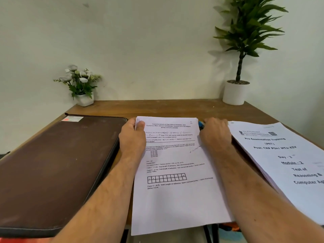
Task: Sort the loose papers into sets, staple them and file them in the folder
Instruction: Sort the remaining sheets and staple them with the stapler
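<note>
Printed paper set (175, 172): mid-table, near edge overhanging. Left hand (132, 135) pinches its top-left corner, thumb on top. Right hand (215, 134) curls at the top-right corner over a blue object (201, 124), mostly hidden. Brown folder (57, 163) left, closed; second stack (280, 163) right, cut off.

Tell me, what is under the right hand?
The right hand covers a blue thing at the paper set's top right corner. Only its tip shows; what it is cannot be told.
</note>
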Tool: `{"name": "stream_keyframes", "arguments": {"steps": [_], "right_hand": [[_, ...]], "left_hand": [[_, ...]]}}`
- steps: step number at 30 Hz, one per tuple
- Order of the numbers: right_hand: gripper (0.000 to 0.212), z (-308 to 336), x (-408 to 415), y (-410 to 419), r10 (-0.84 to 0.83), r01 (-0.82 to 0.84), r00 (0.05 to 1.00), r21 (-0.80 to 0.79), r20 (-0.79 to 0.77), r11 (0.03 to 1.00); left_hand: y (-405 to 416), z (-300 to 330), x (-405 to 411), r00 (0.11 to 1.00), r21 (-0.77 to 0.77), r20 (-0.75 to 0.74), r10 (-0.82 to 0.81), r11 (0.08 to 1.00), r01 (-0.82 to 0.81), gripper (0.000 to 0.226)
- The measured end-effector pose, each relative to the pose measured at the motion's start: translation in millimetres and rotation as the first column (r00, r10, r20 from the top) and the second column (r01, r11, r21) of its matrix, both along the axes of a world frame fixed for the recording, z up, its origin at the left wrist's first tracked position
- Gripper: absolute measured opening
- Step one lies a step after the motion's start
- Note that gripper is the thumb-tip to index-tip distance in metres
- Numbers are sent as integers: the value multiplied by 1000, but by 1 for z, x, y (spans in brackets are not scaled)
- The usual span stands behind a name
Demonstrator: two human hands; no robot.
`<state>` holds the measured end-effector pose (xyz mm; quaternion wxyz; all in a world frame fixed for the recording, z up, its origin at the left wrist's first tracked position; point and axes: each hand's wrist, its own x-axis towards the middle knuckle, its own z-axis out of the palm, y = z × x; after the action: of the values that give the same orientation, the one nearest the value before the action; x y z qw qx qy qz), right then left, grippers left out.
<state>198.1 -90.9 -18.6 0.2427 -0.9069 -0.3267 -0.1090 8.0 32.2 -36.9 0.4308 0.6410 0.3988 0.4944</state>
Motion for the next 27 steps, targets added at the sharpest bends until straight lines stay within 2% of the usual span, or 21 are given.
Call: {"name": "stream_keyframes", "arguments": {"steps": [5, 11, 16, 20, 23, 27], "right_hand": [[26, -2, 3, 7, -19, 22, 996, -41, 84, 999], [36, -6, 7, 7, 9, -10, 998, 13, 64, 1000], [22, -4, 6, 4, -1, 0, 1000, -50, -20, 999], [20, -9, 8, 4, -12, 10, 1000, 87, 28, 996], [30, -5, 7, 2, -26, 14, 998, 192, 62, 981], [41, -4, 7, 5, 49, -23, 997, 377, -61, 926]], "left_hand": [[4, 0, 2, 1000, -26, -14, 9, 1000, -9, 21], [-1, 2, 2, 999, -102, 43, 2, 995, 2, 24], [-3, 3, 2, 991, -157, 127, -42, 986, 62, 22], [-3, 4, 1, 977, -158, 200, -79, 981, 111, 23], [-6, 6, -1, 973, -130, 197, -117, 981, 144, 35], [-11, 9, -1, 973, -95, 147, -176, 977, 191, 35]]}}
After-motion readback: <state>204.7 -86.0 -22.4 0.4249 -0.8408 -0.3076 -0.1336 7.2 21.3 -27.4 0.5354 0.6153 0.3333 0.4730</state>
